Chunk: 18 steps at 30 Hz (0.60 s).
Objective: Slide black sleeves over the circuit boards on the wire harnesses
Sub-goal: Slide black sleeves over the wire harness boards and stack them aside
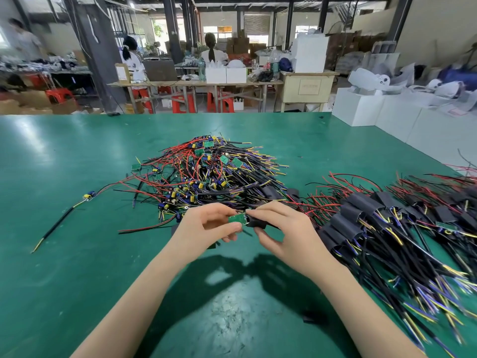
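While the left hand point(206, 223) pinches a circuit board point(237, 220), right-hand fingers point(260, 211) pinch a black sleeve point(260, 222) touching it.

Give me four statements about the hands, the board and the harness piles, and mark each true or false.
1. The left hand pinches a green circuit board. True.
2. The right hand is empty. False: it grips a black sleeve at the board's end.
3. The sleeved harnesses lie to the left. False: they lie to the right.
4. The bare-board pile lies beyond the hands on the green table. True.
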{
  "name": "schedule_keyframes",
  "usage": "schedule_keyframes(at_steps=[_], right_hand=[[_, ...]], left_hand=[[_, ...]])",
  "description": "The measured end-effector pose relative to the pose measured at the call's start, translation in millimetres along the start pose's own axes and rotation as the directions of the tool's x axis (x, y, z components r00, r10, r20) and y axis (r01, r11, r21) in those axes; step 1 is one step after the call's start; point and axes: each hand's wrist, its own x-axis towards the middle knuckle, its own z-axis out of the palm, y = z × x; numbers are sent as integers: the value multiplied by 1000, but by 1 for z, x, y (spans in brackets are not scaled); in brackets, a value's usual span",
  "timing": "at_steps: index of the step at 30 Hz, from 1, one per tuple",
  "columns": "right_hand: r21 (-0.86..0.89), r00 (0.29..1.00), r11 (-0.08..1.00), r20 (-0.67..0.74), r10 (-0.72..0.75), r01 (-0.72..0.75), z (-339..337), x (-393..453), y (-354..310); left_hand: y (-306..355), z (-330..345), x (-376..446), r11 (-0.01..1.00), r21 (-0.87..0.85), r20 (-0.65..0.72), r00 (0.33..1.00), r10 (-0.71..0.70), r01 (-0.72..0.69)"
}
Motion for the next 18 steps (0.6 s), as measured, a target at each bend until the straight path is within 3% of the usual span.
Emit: schedule_keyframes(at_steps=[5,10,14,18], right_hand=[[14,999,999,19,-34,33,3,0,0],[37,999,999,47,-24,22,10,-2,0],[37,1000,999,-5,4,-4,14,-2,-4],[22,997,1000,-75,13,-12,14,-2,-5]], left_hand=[[-4,-3,1,1000,20,25,999,-21,21],[-3,-11,1,992,115,39,998,43,-47],[-2,-15,2,987,147,49,997,62,-69],[-2,-13,1,995,100,52,998,-22,16]])
